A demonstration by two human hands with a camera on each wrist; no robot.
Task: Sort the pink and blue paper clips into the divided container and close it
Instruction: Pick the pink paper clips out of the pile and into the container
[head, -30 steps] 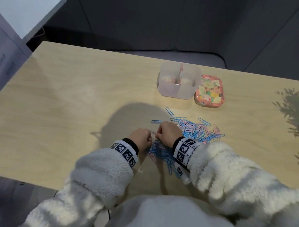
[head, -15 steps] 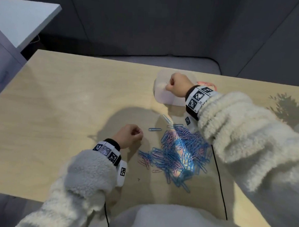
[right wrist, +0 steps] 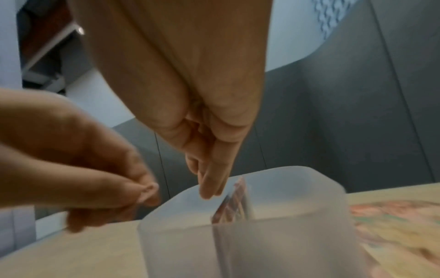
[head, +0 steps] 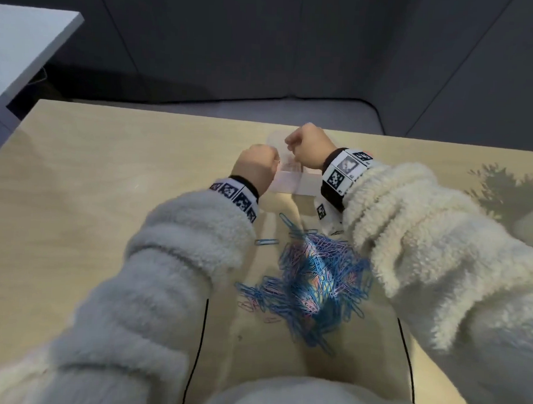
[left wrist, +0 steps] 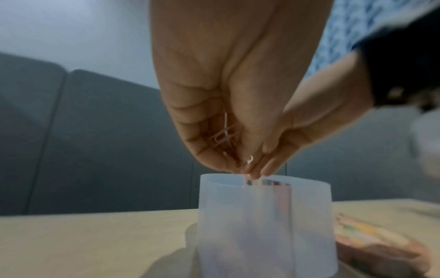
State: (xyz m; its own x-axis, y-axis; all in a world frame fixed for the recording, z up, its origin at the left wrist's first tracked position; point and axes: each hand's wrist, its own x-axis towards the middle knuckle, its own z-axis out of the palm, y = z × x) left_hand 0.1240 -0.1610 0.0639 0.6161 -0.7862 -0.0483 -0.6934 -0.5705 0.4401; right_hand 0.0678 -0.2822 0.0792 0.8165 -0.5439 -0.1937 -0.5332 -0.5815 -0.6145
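A translucent divided container (head: 290, 186) stands open on the wooden table (head: 107, 179), and both hands hover over it. My left hand (head: 259, 168) is curled around a few pink paper clips (left wrist: 223, 137), fingertips just above the rim (left wrist: 262, 225) at its left side. My right hand (head: 304, 145) points its straight fingers (right wrist: 212, 186) down into the container (right wrist: 285, 244) left of the divider (right wrist: 234, 203); nothing shows between them. A mixed pile of blue and pink clips (head: 314, 277) lies nearer to me.
The patterned pink lid (right wrist: 393, 225) lies flat right of the container, hidden by my right wrist in the head view. One blue clip (head: 266, 242) lies apart, left of the pile. A white tabletop corner (head: 21, 44) is at far left.
My left hand has lifted from the table beside the pile and reached the container with pink clips. My right hand has stayed over the container.
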